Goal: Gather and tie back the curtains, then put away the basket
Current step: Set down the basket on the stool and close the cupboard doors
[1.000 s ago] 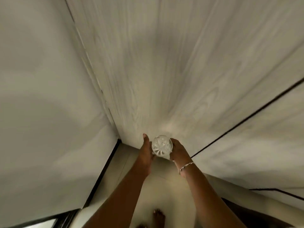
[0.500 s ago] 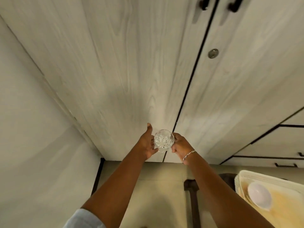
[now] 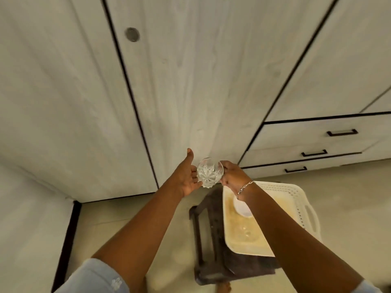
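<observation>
Fingers (image 3: 193, 182) of both hands hold a cut-glass tumbler (image 3: 209, 172) in front of the cabinet doors (image 3: 190, 81).

Left hand (image 3: 186, 179): palm open against the tumbler's left side, thumb raised, fingertips under its base. Right hand (image 3: 233, 176): curled around the tumbler's right side; a bracelet (image 3: 243, 188) sits on the wrist. The cream basket (image 3: 296, 199) rests on a dark stool (image 3: 211, 261) on the floor below the right forearm and contains a white bowl (image 3: 243, 209). Three drawers (image 3: 313, 142) with black handles lie to the right. No curtains in view.
</observation>
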Motion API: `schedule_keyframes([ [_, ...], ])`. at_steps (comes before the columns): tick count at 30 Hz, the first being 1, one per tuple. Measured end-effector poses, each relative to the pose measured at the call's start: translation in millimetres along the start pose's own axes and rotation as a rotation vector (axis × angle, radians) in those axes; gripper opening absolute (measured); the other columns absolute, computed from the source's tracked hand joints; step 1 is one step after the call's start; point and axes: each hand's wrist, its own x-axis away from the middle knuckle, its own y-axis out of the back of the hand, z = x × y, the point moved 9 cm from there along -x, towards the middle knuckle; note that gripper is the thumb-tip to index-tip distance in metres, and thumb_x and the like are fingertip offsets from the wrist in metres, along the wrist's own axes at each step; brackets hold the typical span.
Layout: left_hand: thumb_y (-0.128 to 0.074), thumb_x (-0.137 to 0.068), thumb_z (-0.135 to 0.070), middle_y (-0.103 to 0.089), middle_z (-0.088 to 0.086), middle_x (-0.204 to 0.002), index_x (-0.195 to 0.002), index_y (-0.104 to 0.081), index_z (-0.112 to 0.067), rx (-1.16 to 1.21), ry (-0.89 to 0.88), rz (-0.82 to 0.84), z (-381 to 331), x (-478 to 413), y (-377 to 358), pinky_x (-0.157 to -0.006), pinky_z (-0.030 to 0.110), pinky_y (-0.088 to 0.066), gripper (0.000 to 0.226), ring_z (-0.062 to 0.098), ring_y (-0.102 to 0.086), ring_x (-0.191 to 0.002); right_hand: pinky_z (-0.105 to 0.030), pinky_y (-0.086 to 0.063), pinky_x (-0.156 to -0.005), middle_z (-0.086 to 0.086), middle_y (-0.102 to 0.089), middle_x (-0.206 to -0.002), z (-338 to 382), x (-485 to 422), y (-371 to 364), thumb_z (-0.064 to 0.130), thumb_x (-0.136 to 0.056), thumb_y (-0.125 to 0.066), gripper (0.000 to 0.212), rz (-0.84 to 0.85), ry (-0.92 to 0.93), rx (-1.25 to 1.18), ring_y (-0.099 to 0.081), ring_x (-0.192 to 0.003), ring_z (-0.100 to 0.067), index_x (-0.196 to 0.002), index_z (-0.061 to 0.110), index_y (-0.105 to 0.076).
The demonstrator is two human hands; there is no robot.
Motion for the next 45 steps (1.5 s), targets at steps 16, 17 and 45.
schedule_keyframes([
  [16, -0.03, -0.08, -0.073, -0.038, 0.016, -0.147, -0.14, -0.031, 0.0, -0.087, 0.125, 0.028, 128.9, -91.2, -194.9, -0.11, 0.04, -0.033, 0.095, 0.03, -0.038, -0.134, -0.037, -0.049, -0.083, -0.011, -0.056, -0.104, -122.5, 8.1, 238.9, -0.019, -0.078, -0.042, 0.045, -0.217, -0.139, 0.084, -0.047, -0.091, -0.02, -0.113, 0.007, -0.055],
  [17, -0.03, -0.081, -0.072, -0.034, 0.016, -0.149, -0.142, -0.028, 0.0, -0.089, 0.141, 0.026, 139.4, -97.5, -198.5, -0.112, 0.04, -0.032, 0.095, 0.03, -0.035, -0.136, -0.037, -0.048, -0.086, -0.01, -0.055, -0.108, -133.6, 7.1, 245.5, -0.021, -0.077, -0.043, 0.051, -0.227, -0.154, 0.112, -0.047, -0.094, -0.02, -0.12, 0.005, -0.052],
  [45, -0.044, -0.084, -0.061, -0.048, 0.007, -0.139, -0.136, -0.038, -0.014, -0.208, 0.285, -0.084, 262.4, -180.0, -173.0, -0.1, 0.033, -0.04, 0.07, 0.023, -0.047, -0.126, -0.019, -0.034, -0.056, -0.01, -0.049, -0.101, -286.1, -19.8, 241.0, -0.019, -0.076, -0.037, 0.052, -0.191, -0.372, -0.019, -0.045, -0.074, -0.015, -0.124, -0.002, -0.047],
])
